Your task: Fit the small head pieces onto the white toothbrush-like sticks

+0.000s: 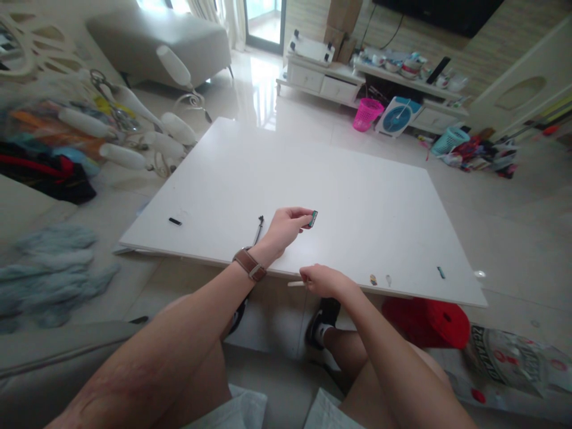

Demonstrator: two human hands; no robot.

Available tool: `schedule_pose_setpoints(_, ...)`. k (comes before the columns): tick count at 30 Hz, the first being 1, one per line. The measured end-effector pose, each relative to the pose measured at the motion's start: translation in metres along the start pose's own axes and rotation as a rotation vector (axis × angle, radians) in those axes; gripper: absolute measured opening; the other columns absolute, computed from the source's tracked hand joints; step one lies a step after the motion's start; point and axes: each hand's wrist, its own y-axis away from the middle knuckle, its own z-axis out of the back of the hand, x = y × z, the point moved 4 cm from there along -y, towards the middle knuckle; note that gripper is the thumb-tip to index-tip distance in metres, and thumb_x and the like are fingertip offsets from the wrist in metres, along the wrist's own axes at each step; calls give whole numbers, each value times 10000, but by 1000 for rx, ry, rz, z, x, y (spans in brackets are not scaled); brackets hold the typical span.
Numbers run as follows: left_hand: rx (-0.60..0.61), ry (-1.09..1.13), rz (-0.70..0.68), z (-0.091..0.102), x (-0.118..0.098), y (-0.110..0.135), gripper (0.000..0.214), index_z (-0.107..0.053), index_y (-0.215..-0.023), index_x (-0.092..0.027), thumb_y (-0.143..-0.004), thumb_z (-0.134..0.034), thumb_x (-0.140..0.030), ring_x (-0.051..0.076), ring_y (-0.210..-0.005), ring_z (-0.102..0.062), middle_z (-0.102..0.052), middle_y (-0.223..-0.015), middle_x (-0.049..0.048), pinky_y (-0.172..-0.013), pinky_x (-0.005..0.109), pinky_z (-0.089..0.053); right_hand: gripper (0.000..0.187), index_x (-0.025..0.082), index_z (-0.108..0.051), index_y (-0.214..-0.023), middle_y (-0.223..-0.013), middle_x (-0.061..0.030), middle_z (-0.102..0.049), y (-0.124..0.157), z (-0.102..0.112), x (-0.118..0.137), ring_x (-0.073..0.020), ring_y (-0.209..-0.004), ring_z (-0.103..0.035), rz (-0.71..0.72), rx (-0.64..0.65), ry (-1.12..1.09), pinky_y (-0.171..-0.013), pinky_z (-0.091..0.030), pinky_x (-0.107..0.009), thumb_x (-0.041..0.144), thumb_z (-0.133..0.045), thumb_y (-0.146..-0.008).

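Note:
My left hand (288,229), wearing a brown-strapped watch on the wrist, pinches a small rectangular teal piece with a dark edge (313,218) above the white table (348,196). My right hand (325,280) is closed around a thin cream-coloured stick (296,284) at the table's near edge. Just left of my left hand lies a slim dark metal rod with a small crosswise head (259,229), partly hidden by the wrist. A small black strip (175,221) rests at the far left. Toward the right lie a yellowish small item (373,279), a clear one (388,280) and another teal piece (441,272).
Under the table's right near edge stands a red round stool or bucket (426,322), beside a printed bag (509,360). A lamp with white shades (172,134) stands off the left side. Beyond the table are a pink basket (367,113), a fan (397,117) and a TV cabinet (324,80).

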Motion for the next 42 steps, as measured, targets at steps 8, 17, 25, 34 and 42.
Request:
schedule_pose_setpoints(8,7,2,18,-1,0,1,116,-747,-850,-155,-764,-695,-213,131,-736,-604,-711,-803,52,-721,282,-428,244,211,-661,-1006,-1010,-68,-696,2,-1,6,-185,-879,-624,16,23,43,-647,-331,-242,111,-559,-808)
schedule_pose_setpoints(17,7,107,28,-3,3,-1,54,-711,-821,-126,-781,-692,-157,139,-744,-646,-700,-789,58,-757,297,-482,260,216,-667,-1033,-1025,-77,-701,3,-2,8,-198,-888,-640,22,23,51,-656,-361,-250,135,-543,-819)
schedule_pose_setpoints(25,37,189,68,-6,6,-1,18,-671,-821,-115,-807,-659,-119,136,-726,-668,-691,-786,60,-776,294,-502,262,211,-664,-1044,-1065,-94,-697,5,-1,13,-223,-928,-660,15,36,60,-662,-388,-253,125,-562,-818)
schedule_pose_setpoints(34,82,46,2,-2,10,-2,156,-764,-826,-136,-690,-765,-213,134,-767,-589,-724,-821,67,-796,300,-449,255,206,-673,-1044,-1064,-97,-711,4,-3,15,-240,-948,-676,38,46,65,-706,-450,-273,131,-561,-828)
schedule_pose_setpoints(42,95,-53,-11,-3,10,-1,166,-785,-799,-164,-662,-784,-257,181,-853,-626,-757,-876,80,-867,333,-442,277,203,-674,-1063,-1084,-108,-709,4,-4,21,-256,-974,-677,57,61,85,-722,-473,-288,135,-566,-817)
